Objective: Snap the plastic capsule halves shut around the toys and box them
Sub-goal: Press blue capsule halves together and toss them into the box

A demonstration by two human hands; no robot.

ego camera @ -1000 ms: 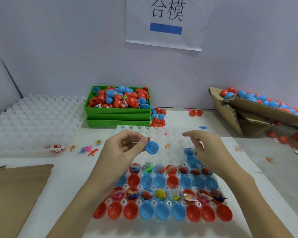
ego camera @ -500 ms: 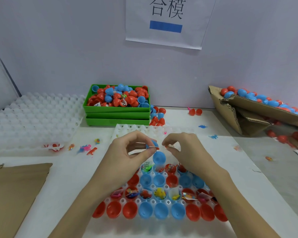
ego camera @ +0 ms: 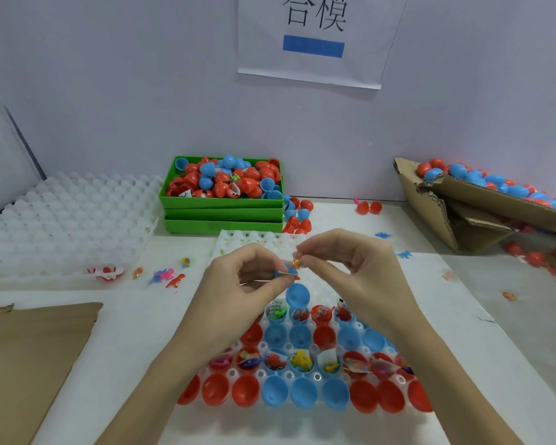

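A: Just above the far rows of the white tray (ego camera: 302, 422), what are the hands doing?

B: The left hand (ego camera: 238, 281) pinches a blue capsule half (ego camera: 288, 270) between thumb and forefinger, its open side apparently turned toward the other hand. The right hand (ego camera: 350, 271) pinches a small orange toy (ego camera: 297, 262) at its fingertips, right at the half's rim.

A: So each grip is grasping something?

B: Yes, neither is released. The toy sits just up and to the right of the half, touching or nearly so; I can't tell whether it is partly inside.

A: And the matching half?

B: A blue dome (ego camera: 297, 295) sits on the tray directly below the two hands, likely its partner. The left hand is a shade nearer it, though the right would be free once the toy is in.

A: Where do finished ones go?

B: I judge into the cardboard box (ego camera: 463, 216) at far right, already holding closed capsules. The green bin (ego camera: 222, 203) behind holds loose halves.
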